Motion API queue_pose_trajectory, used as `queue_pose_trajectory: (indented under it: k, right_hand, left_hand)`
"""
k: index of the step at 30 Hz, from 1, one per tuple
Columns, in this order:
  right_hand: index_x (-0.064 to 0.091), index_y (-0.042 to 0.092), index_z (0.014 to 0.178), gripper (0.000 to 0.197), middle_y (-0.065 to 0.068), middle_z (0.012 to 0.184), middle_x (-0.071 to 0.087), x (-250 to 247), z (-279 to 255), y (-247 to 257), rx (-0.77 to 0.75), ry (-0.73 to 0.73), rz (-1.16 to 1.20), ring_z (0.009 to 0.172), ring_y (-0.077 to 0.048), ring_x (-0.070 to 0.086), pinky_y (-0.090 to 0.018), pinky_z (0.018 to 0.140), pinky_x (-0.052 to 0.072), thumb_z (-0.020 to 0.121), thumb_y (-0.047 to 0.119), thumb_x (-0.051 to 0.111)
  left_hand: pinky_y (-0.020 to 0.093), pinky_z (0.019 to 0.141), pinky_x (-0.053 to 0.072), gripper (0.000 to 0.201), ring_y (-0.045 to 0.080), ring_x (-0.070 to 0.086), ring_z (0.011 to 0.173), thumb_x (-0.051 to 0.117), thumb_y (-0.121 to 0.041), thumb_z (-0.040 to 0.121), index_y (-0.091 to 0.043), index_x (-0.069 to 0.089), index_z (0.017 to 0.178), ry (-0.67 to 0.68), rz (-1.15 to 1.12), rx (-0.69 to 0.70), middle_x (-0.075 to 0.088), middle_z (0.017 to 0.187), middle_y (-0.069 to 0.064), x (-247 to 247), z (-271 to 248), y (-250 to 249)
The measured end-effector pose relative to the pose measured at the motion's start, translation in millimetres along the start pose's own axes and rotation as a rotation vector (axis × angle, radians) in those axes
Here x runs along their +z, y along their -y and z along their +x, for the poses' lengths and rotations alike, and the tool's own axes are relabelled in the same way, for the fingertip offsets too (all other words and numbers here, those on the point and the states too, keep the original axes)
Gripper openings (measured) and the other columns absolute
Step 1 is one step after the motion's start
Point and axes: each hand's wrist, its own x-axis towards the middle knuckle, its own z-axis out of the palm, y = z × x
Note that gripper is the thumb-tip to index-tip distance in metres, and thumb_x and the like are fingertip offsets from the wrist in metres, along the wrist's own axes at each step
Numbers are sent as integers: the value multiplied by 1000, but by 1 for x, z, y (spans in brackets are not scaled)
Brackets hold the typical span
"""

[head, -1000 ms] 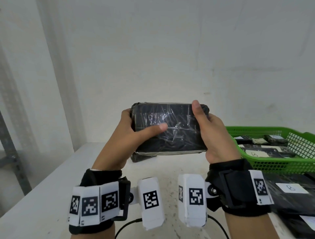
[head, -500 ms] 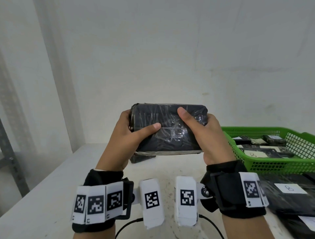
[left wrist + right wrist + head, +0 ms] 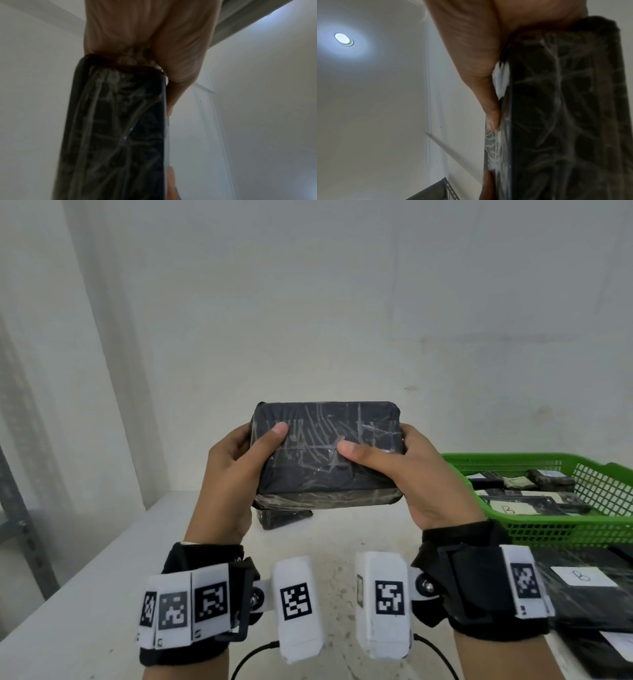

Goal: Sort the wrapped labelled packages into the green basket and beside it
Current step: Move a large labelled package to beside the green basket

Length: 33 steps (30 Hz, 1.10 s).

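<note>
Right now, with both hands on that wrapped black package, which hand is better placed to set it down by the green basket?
Probably the right hand: the green basket stands on its side, while the left hand holds the wrapped black package at its far end.

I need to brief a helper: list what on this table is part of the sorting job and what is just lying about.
Job:
- held package, gripped by left hand and right hand
- green basket with labelled packages inside
- packages beside it, labelled B
- small package on the table

Lying about:
- cable
- metal rack
</note>
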Motion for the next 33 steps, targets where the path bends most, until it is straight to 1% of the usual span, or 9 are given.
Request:
queue_pose_trajectory:
  k: [9, 15, 19, 22, 24, 26, 28, 30, 33]
  right_hand:
    - [49, 15, 132, 112, 0, 116, 71, -5, 1, -1, -25, 65, -71, 103, -13, 70, -31, 93, 54, 32, 29, 96]
    - [36, 24, 138, 110, 13, 114, 67, 2, -5, 0, -78, 48, -162, 95, 5, 66, -12, 83, 52, 42, 34, 88]
    - [26, 37, 145, 113, 16, 124, 59, 2, -5, 0, -64, 38, -214, 109, 1, 59, -22, 95, 48, 49, 48, 83]
    - [22, 50, 145, 105, 26, 120, 52, 0, -8, 9, 57, 21, -122, 120, -10, 50, -44, 102, 45, 50, 77, 57]
    - [27, 47, 143, 98, 16, 130, 52, -1, -9, 15, 121, -6, -21, 122, -17, 51, -54, 100, 46, 53, 83, 44]
    - [34, 40, 135, 73, 8, 125, 56, -1, -6, 15, 137, -64, 87, 109, -13, 59, -54, 94, 50, 73, 78, 36]
    - [38, 35, 130, 42, 13, 100, 64, -2, -3, 11, 108, -142, 155, 85, -3, 65, -51, 91, 53, 95, 58, 40]
    - [40, 30, 130, 31, 21, 76, 68, -2, -1, 7, 70, -152, 169, 65, 3, 66, -48, 88, 53, 100, 40, 48]
    - [44, 27, 129, 33, 23, 73, 69, -1, -1, 5, 50, -65, 165, 64, 6, 66, -42, 82, 51, 99, 34, 52]
  left_hand:
    - [20, 57, 54, 31, 13, 72, 76, 59, -35, 94, -7, 69, 99, 15, 6, -18, 76, 86, 3, 0, 0, -2]
    - [22, 64, 55, 33, 17, 71, 88, 59, -33, 94, -5, 67, 109, -6, 17, 69, 73, 101, 10, -1, 2, 2]
    - [22, 70, 56, 52, 13, 70, 100, 63, -42, 80, -18, 60, 126, 57, 57, 108, 68, 117, 3, -6, 2, 1]
    - [26, 78, 56, 60, 6, 64, 108, 70, -53, 72, -44, 54, 130, 98, 241, 100, 52, 135, -3, -16, 6, 2]
    - [36, 85, 55, 67, 6, 57, 118, 77, -57, 72, -53, 48, 132, 141, 303, 4, 47, 142, 0, -19, 6, 3]
    - [35, 72, 59, 71, 10, 60, 117, 75, -53, 73, -52, 43, 137, 247, 200, -90, 56, 136, -2, -15, 3, 2]
    - [36, 69, 60, 66, 9, 65, 111, 65, -60, 77, -45, 44, 137, 292, 47, -131, 65, 124, -9, -8, 1, -1]
    - [41, 74, 60, 66, 10, 65, 110, 56, -69, 77, -35, 50, 132, 219, -13, -116, 66, 122, -6, 0, 0, -2]
    - [47, 80, 59, 33, 8, 70, 91, 53, -47, 93, -20, 53, 113, 58, -39, -10, 71, 103, -8, 7, 2, 6]
